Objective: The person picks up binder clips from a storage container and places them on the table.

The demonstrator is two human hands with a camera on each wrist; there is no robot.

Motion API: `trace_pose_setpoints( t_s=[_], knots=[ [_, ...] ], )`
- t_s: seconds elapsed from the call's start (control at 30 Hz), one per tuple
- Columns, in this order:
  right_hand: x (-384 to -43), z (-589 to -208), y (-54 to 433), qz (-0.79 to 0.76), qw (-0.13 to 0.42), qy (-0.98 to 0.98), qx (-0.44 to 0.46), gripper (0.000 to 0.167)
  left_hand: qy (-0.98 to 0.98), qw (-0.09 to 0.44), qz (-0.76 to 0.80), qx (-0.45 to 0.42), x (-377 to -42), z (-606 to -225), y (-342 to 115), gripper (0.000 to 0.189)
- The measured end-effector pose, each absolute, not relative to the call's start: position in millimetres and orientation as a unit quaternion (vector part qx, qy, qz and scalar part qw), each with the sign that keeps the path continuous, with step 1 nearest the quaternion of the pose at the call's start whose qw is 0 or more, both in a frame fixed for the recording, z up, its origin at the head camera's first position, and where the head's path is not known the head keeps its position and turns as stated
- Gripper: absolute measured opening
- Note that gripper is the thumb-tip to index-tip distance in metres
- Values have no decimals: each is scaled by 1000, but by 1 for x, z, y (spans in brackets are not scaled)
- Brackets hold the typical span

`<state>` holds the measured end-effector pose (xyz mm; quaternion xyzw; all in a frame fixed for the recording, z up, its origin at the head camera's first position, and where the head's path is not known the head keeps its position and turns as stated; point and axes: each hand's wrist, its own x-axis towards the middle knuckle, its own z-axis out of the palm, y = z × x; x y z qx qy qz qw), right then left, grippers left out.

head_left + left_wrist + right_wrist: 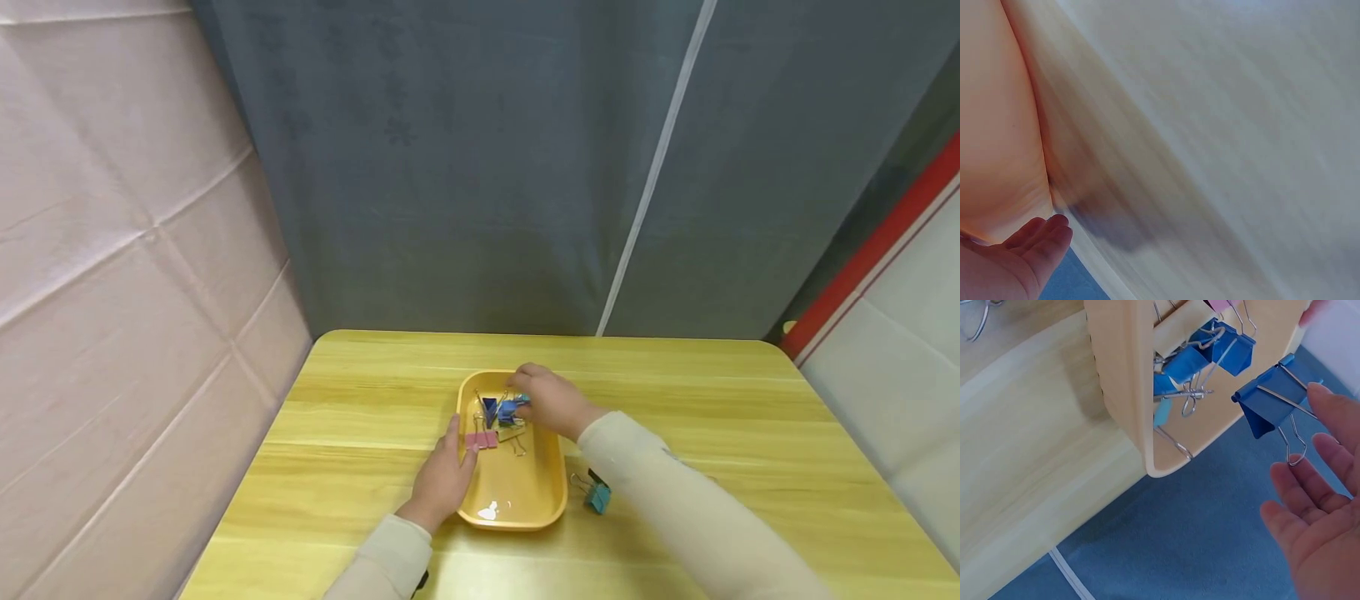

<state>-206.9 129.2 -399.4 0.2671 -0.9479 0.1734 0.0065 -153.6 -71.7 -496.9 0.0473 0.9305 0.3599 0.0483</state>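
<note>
My right hand point(1329, 469) pinches a blue binder clip point(1272, 394) by its wire handle, thumb above and fingers below, over the far end of a yellow-orange tray point(517, 496). My left hand point(441, 475) lies along the tray's left side, fingers extended, with its thumb over the rim. Inside the tray, a pink binder clip point(481, 440), a cream-yellow binder clip point(512, 433) and blue ones such as this binder clip point(1235, 353) lie together toward the far end. The left wrist view shows mostly skin and the pale tabletop.
A teal binder clip point(597, 497) lies on the wood-grain table point(375, 400), right of the tray and close to my right sleeve point(652, 467). Behind the table hangs a grey-blue curtain point(450, 167). A pale cloth wall point(135, 275) stands on the left.
</note>
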Motion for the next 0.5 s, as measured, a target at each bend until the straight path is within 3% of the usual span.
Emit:
trace_pose_setpoints(
  t_s=[0.5],
  knots=[
    [-190,-386,167,164,47,-939,298,40,929,45,363,51,-154,-496,-68,65]
  ],
)
